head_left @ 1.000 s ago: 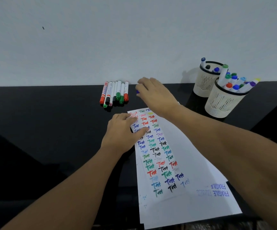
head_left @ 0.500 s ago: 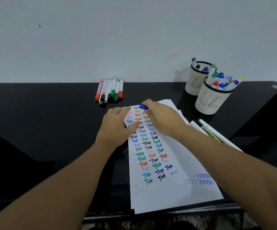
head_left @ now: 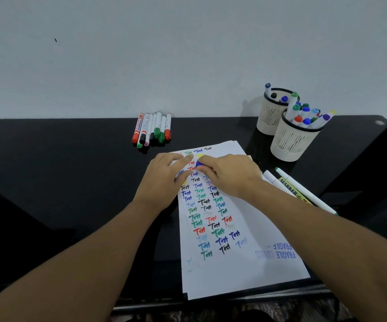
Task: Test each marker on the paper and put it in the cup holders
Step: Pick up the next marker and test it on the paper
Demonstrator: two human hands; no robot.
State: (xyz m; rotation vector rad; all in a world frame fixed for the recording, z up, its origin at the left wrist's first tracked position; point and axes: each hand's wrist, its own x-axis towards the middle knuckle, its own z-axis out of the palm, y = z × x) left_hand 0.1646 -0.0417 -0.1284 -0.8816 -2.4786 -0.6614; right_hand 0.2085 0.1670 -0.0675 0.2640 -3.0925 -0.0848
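A white paper (head_left: 253, 256) covered with coloured "Test" marks lies on the black table (head_left: 60, 177). My right hand (head_left: 232, 175) grips a blue-capped marker (head_left: 199, 164) over the paper's top; only the cap end shows. My left hand (head_left: 164, 180) rests flat on the paper's upper left corner, its fingers straight and reaching toward the blue cap. Two cream cup holders, one near (head_left: 292, 145) and one far (head_left: 270, 119), stand at the back right with several markers in them.
A bundle of several markers (head_left: 153, 130) lies against the wall at the back centre. Three more markers (head_left: 297, 189) lie to the right of the paper. A dark edge (head_left: 373, 159) rises at the table's far right.
My right hand drew back from the far table edge to the paper's top, carrying the blue-capped marker. My left hand stayed on the paper, its fingers now stretched toward the cap.
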